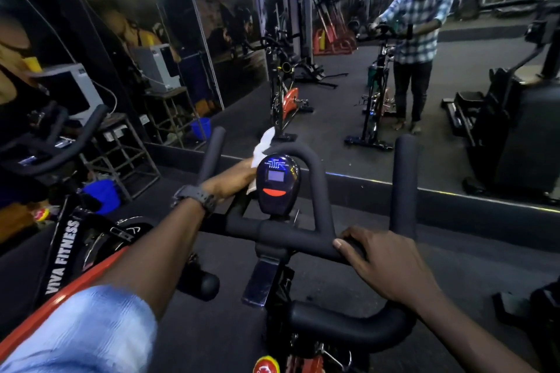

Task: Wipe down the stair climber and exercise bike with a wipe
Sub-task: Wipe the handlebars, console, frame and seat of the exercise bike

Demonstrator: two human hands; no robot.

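The exercise bike's black padded handlebar (306, 239) fills the middle of the view, with a small console (277, 185) lit blue on its centre post. My left hand (231, 180) grips a white wipe (262, 145) and holds it against the left side of the console, near the left upright grip. My right hand (378, 257) rests on the right part of the crossbar with its fingers curled over it. The stair climber (512, 130) stands dark at the right, beside the mirror.
A wall mirror (333, 70) ahead reflects a person at this bike and other gym machines. A second bike (60, 142) stands to my left, with a blue bucket (103, 195) and a metal stand (127, 154) behind it. Dark rubber floor lies all round.
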